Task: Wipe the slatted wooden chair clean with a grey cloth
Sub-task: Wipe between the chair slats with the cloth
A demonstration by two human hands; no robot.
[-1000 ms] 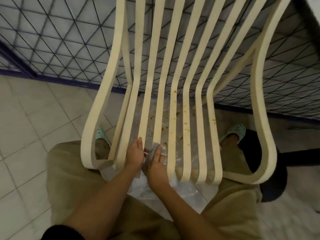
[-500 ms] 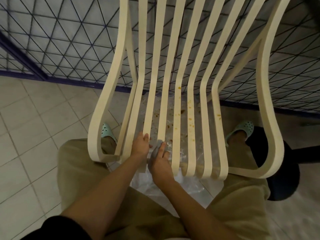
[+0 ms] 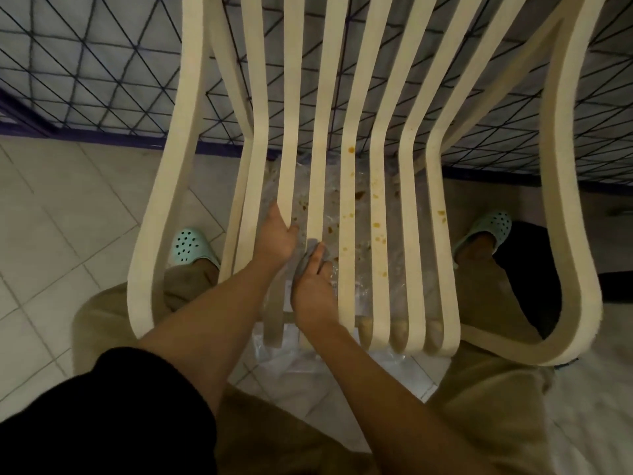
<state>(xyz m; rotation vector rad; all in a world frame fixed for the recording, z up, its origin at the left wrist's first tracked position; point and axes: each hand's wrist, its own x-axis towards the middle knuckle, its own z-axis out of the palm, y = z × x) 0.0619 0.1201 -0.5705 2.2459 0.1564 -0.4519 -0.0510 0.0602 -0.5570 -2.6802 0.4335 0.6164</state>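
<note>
A pale slatted wooden chair [image 3: 380, 207] fills the middle of the view, its seat slats running toward me. Brown spots dot the slats right of centre. My left hand [image 3: 276, 234] grips a seat slat on the left side, fingers curled around it. Just to its right, my right hand [image 3: 313, 286] presses a small grey cloth [image 3: 310, 253] against the neighbouring slat near the seat's front. Most of the cloth is hidden under my fingers.
Clear plastic sheet [image 3: 342, 361] with brown stains lies on the tiled floor under the seat. My feet in light green clogs [image 3: 190, 248] stand either side. A wire mesh fence [image 3: 96, 63] stands behind the chair. A dark round object [image 3: 527, 279] sits at right.
Both hands have slid a little farther up the slats, away from the seat's front edge. The view has shifted slightly, with the chair lower and more to the right.
</note>
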